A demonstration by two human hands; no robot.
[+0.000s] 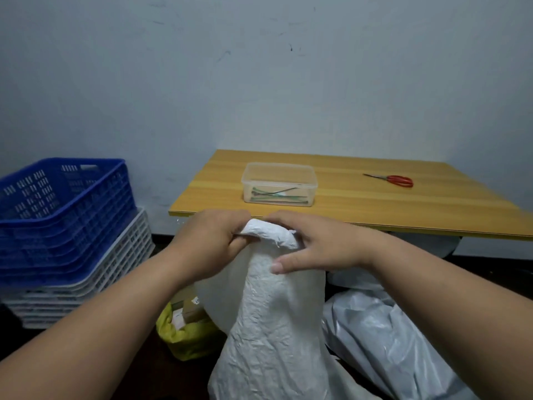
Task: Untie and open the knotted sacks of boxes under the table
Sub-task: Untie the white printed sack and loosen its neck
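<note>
White sack (277, 327) stands nearest, its twisted neck gripped by left hand (210, 243) and right hand (314, 246), fingers curled. Yellow bag (187, 339) below left fingers, grey sack (383, 333) below right. Table (346, 209), clear tub (279, 184), scissors (393, 179) beyond fingertips.

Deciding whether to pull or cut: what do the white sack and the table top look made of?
White sack: seemingly thin matte plastic film, finely crinkled, bunched under the left hand and right hand. Table top: likely wood-grain laminate board, smooth, with a thin edge.
</note>
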